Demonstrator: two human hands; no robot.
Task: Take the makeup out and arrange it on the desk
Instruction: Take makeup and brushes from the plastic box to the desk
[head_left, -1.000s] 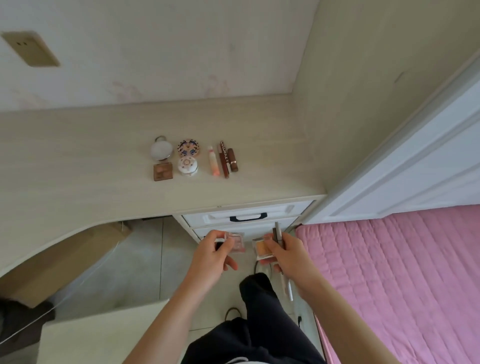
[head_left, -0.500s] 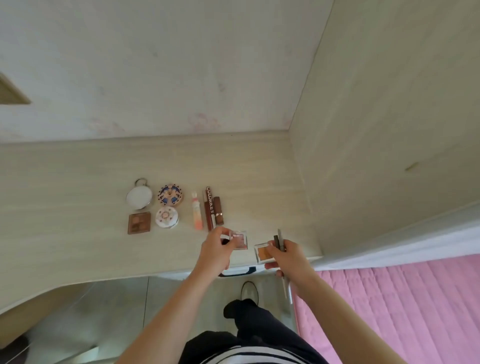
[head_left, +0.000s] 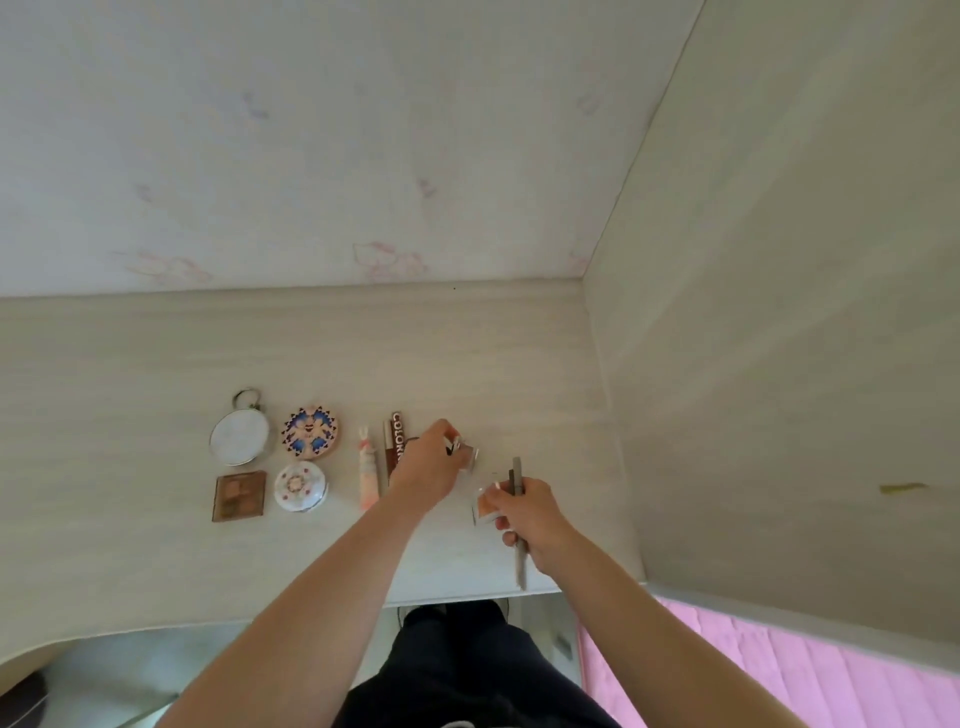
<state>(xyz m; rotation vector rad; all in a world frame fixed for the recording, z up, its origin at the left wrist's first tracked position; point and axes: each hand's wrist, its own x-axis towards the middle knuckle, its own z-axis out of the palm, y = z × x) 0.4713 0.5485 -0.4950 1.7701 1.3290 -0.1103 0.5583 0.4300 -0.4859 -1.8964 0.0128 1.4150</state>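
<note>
On the pale wooden desk (head_left: 130, 374) lie a round white mirror (head_left: 240, 435), a patterned round compact (head_left: 310, 432), a brown eyeshadow palette (head_left: 239, 495), a white round case (head_left: 301, 486), a pink tube (head_left: 368, 478) and a brown "COLOR" tube (head_left: 396, 441). My left hand (head_left: 428, 465) grips a small clear blush compact (head_left: 467, 456) just right of the brown tube, low over the desk. Further right, my right hand (head_left: 527, 517) holds an orange blush compact (head_left: 487, 506) and a grey pencil (head_left: 517, 478) together.
A wall stands behind the desk, and a wooden side panel (head_left: 779, 312) closes off its right end. A pink bed cover (head_left: 779, 680) lies at lower right. My dark trousers (head_left: 467, 670) and the floor show below the desk's front edge.
Both hands have risen from in front of the drawers to over the desk. The left hand carried its small compact forward beside the brown tube; the right hand followed with its compact and pencil.
</note>
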